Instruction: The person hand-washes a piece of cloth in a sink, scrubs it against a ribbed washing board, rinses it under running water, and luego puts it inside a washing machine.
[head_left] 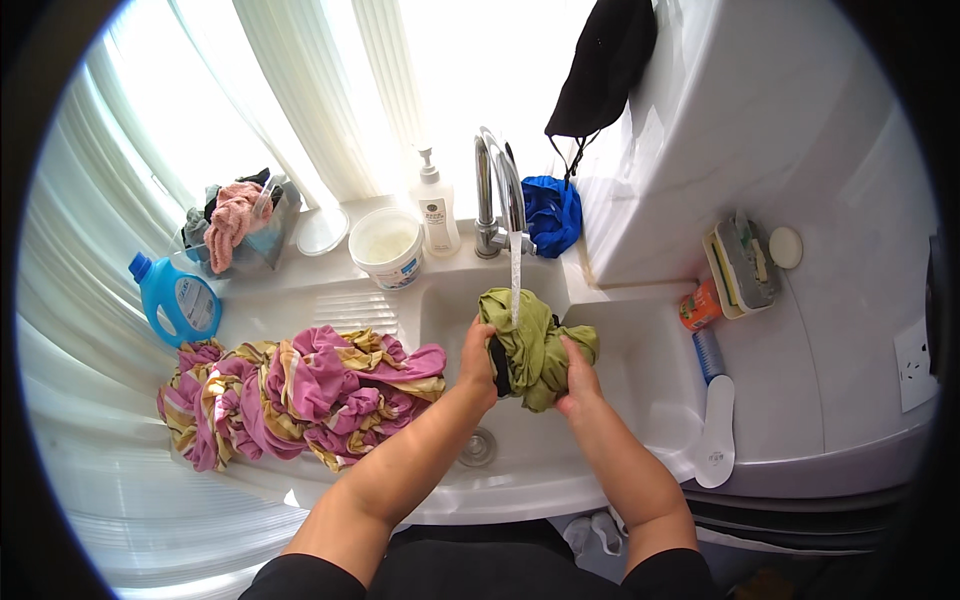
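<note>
A bunched olive-green garment (530,345) with a black part at its left edge hangs over the white sink (640,370). My left hand (479,362) grips its left side, and my right hand (577,378) is closed on its right side. Water runs from the chrome faucet (500,190) straight down onto the cloth. Below my left hand the sink drain (477,447) shows. A heap of wet-looking pink and yellow striped cloth (300,395) lies on the ribbed washboard area (355,308) at the left.
Behind stand a white tub (386,250), a pump bottle (437,215) and a blue cloth (552,215). A blue detergent bottle (175,300) and a clear bin of cloths (240,230) are at the left. On the right ledge are a brush holder (742,270), an orange container (700,306) and a white insole (715,435).
</note>
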